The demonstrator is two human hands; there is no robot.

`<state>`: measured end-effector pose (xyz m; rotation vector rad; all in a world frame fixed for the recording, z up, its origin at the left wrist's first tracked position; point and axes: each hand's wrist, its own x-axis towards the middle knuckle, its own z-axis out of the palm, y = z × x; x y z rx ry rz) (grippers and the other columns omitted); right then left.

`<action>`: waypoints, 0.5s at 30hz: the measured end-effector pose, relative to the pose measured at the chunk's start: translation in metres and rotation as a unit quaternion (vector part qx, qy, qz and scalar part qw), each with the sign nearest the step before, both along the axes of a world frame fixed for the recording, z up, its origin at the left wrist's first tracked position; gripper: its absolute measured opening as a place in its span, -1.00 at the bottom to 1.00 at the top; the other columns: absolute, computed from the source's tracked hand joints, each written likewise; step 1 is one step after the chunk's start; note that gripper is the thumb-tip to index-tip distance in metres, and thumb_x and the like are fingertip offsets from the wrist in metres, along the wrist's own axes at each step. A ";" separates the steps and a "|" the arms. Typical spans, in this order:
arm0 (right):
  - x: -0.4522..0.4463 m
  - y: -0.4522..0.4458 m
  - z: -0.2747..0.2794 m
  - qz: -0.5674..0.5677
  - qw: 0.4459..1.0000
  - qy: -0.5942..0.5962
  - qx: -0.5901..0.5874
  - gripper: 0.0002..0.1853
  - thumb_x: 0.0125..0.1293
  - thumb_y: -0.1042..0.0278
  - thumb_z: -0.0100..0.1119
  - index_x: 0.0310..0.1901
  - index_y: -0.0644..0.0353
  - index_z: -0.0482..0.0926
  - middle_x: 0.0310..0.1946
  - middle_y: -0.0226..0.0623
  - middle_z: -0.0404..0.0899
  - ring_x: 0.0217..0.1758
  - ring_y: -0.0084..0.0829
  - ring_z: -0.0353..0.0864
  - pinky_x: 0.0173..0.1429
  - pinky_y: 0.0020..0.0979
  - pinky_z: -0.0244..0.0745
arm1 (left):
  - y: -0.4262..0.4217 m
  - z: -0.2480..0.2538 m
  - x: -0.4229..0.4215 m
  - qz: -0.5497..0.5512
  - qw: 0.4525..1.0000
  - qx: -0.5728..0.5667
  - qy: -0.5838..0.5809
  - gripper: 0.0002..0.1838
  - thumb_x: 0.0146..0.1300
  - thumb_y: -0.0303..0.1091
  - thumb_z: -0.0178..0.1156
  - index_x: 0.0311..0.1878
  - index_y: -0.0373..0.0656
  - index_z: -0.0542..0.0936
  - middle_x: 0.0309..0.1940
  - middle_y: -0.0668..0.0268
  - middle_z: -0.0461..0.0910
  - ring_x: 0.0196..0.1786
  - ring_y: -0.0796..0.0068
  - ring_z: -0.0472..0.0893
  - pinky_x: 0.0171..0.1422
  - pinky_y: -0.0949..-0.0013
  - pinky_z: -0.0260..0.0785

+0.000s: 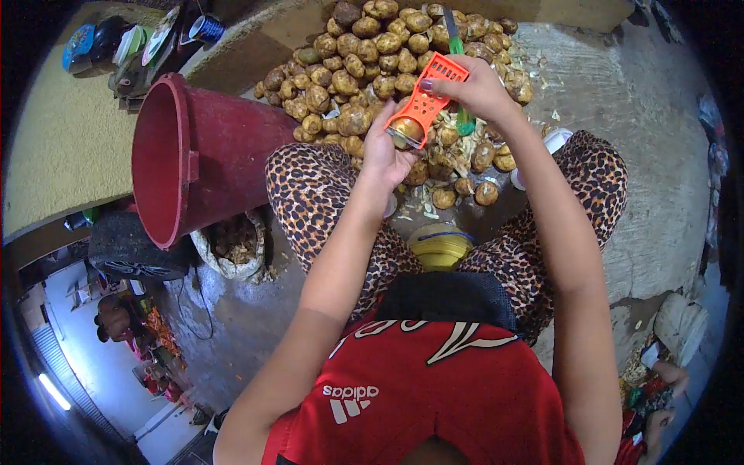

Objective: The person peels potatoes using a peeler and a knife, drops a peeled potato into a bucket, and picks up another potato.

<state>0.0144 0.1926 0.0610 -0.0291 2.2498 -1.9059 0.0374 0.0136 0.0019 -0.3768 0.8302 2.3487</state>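
Observation:
My right hand is closed around an orange vegetable peeler with a slotted, holed handle, thumb on top. The peeler's metal blade end lies against a potato, partly hidden under the frame. My left hand cups that potato from below and to the left. A knife with a green handle runs behind my right hand, its blade pointing away; whether my fingers also hold it, I cannot tell. Just beyond both hands rises a big heap of brown potatoes, with pale peelings among the nearest ones.
A large red tub lies tipped at the left. Beside it is a sack of scraps and a black tyre. A yellow container stands between my knees. Other people sit at the far lower left.

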 end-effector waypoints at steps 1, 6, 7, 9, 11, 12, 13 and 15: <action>0.000 -0.001 -0.002 -0.007 1.000 -0.001 -0.004 -0.75 0.02 0.21 0.31 -0.36 0.20 0.55 -0.56 -0.49 0.51 -0.53 -0.69 0.45 -0.45 -0.62 0.36 | -0.001 -0.002 0.000 -0.010 1.000 -0.008 -0.001 -0.62 0.28 -0.06 -0.10 -0.05 -0.14 0.46 -0.23 0.27 0.56 -0.25 0.40 0.59 -0.29 0.33 0.50; -0.008 0.012 -0.010 -0.022 0.998 0.030 0.056 -0.73 0.01 0.21 0.32 -0.33 0.21 0.56 -0.54 -0.49 0.52 -0.51 -0.68 0.46 -0.44 -0.61 0.37 | 0.013 0.012 0.002 0.057 0.994 -0.095 -0.009 -0.77 0.24 -0.15 -0.04 -0.18 -0.04 0.48 -0.36 0.35 0.56 -0.46 0.49 0.54 -0.57 0.49 0.32; -0.010 0.018 -0.010 -0.021 0.997 0.045 0.065 -0.73 0.01 0.21 0.32 -0.32 0.20 0.56 -0.53 -0.49 0.53 -0.50 -0.68 0.47 -0.43 -0.60 0.37 | 0.006 0.007 0.001 0.029 0.997 -0.071 0.014 -0.80 0.23 -0.17 -0.03 -0.20 -0.04 0.47 -0.37 0.36 0.55 -0.46 0.49 0.54 -0.57 0.48 0.32; -0.018 0.044 -0.012 -0.114 0.992 0.057 -0.009 -0.67 -0.05 0.16 0.37 -0.33 0.21 0.58 -0.53 -0.43 0.57 -0.52 -0.64 0.51 -0.45 -0.56 0.42 | 0.004 0.003 0.001 0.027 0.997 -0.071 0.026 -0.80 0.21 -0.19 -0.01 -0.22 -0.07 0.46 -0.40 0.34 0.55 -0.47 0.47 0.53 -0.58 0.46 0.31; -0.029 0.075 -0.013 -0.185 0.971 0.116 -0.094 -0.69 -0.03 0.18 0.36 -0.32 0.20 0.58 -0.54 -0.45 0.56 -0.54 -0.65 0.49 -0.47 -0.57 0.41 | 0.005 0.012 0.004 0.080 0.990 -0.119 0.003 -0.74 0.19 -0.17 0.00 -0.19 -0.14 0.47 -0.41 0.29 0.55 -0.51 0.43 0.52 -0.60 0.44 0.29; -0.026 0.069 -0.012 -0.171 0.977 0.096 -0.085 -0.70 -0.02 0.19 0.35 -0.32 0.20 0.58 -0.54 -0.45 0.56 -0.54 -0.66 0.48 -0.48 -0.58 0.40 | 0.002 0.007 0.004 0.067 0.990 -0.122 0.021 -0.74 0.20 -0.17 -0.02 -0.18 -0.13 0.47 -0.39 0.30 0.55 -0.48 0.43 0.53 -0.57 0.43 0.31; -0.022 0.057 -0.006 -0.155 0.982 0.077 -0.076 -0.71 -0.01 0.20 0.34 -0.31 0.20 0.58 -0.54 -0.45 0.56 -0.55 -0.66 0.48 -0.49 -0.59 0.39 | 0.002 0.005 0.002 0.064 0.991 -0.115 0.026 -0.74 0.20 -0.17 -0.03 -0.17 -0.13 0.46 -0.39 0.30 0.55 -0.48 0.43 0.53 -0.56 0.42 0.32; -0.013 0.033 0.000 -0.101 0.993 0.044 -0.051 -0.72 0.02 0.23 0.32 -0.29 0.21 0.57 -0.51 -0.45 0.56 -0.51 -0.67 0.48 -0.44 -0.59 0.39 | 0.003 0.002 0.000 0.058 0.992 -0.103 0.033 -0.73 0.21 -0.18 -0.04 -0.15 -0.13 0.45 -0.39 0.29 0.55 -0.47 0.41 0.54 -0.54 0.42 0.35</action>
